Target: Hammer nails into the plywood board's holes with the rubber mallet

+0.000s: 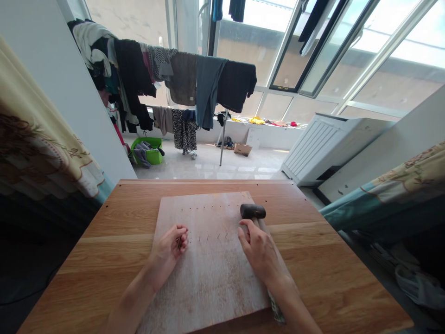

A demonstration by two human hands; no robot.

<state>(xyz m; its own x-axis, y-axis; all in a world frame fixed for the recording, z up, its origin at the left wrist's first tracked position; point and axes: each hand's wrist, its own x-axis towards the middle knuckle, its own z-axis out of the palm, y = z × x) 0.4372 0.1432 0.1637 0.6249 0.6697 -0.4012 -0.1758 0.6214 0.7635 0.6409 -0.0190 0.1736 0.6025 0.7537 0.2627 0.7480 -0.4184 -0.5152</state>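
Your left hand (177, 243) curls closed around what look like loose nails (179, 243); whether your right hand (259, 250) pinches one between bent thumb and forefinger, I can't tell. Between them, standing nails (218, 236) line the wooden board (212, 278); seat each upright, minding the black mallet (252, 211) across its right edge.

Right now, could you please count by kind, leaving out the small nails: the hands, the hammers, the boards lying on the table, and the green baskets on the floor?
Hands: 2 (left hand, right hand)
Hammer: 1
Board: 1
Green basket: 1
Total: 5
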